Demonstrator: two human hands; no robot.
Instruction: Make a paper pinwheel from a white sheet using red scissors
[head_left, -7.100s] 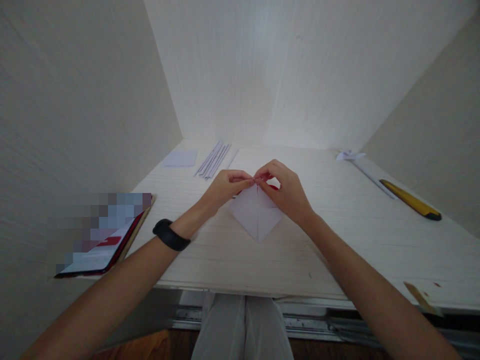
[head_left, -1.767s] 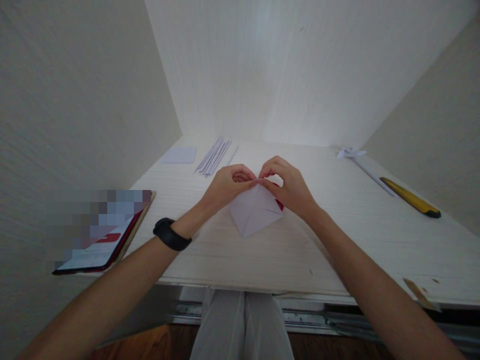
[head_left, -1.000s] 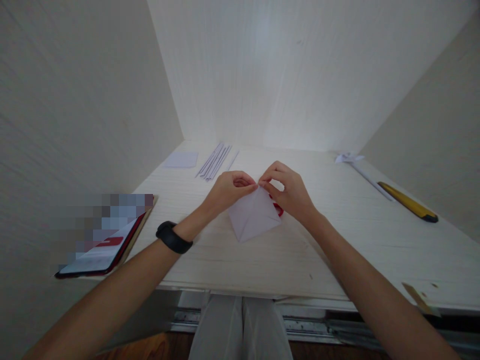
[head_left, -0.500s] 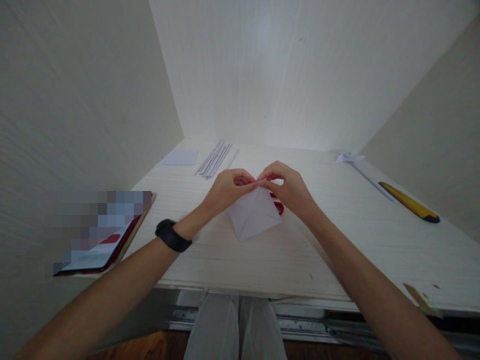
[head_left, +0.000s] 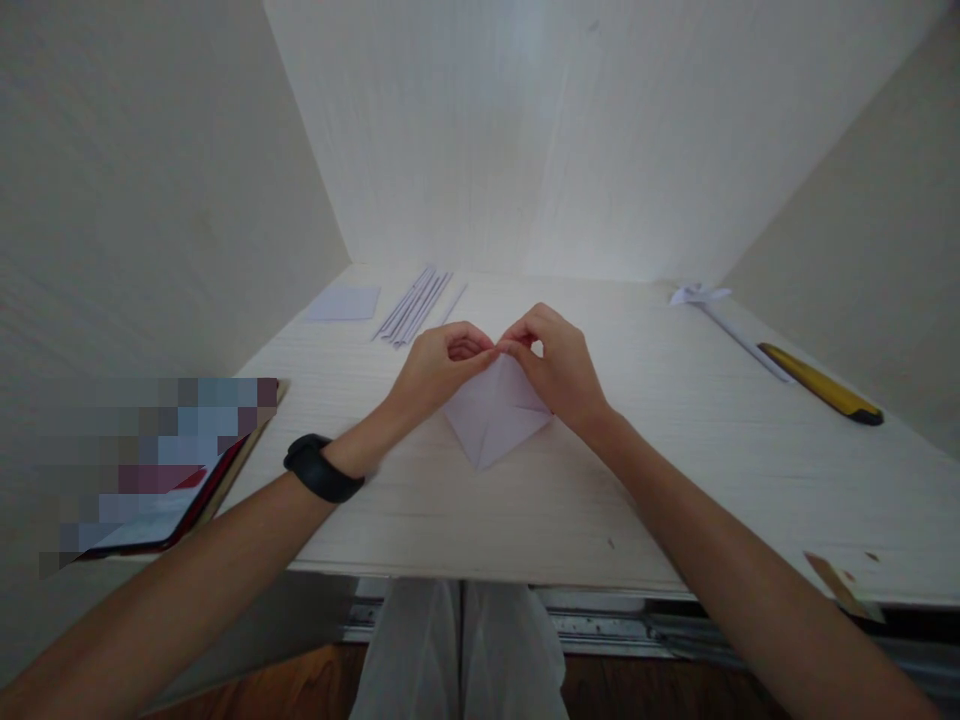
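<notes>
A square of white paper (head_left: 491,415) with creases is held corner-up between my two hands over the white table. My left hand (head_left: 442,365), with a black band on its wrist, pinches the paper's top corner between thumb and fingertips. Right beside it, my right hand (head_left: 555,360) pinches the same corner, and the fingertips of both hands meet there. One corner of the paper points down towards me. Short slits or folds show near its right corner. What the fingertips do at the pinched corner is too small to make out.
Behind my left hand lie several thin white paper sticks (head_left: 414,306) and a stack of white paper (head_left: 343,303). A tablet (head_left: 161,515) leans at the left. At the right lie a paper pinwheel on a stick (head_left: 739,338) and a yellow utility knife (head_left: 817,383).
Both hands keep pinching the paper's top corner. The paper has turned a little, its lower corner shifting left. Red scissor-like handles seen behind the paper earlier are now hidden. The view has shifted slightly.
</notes>
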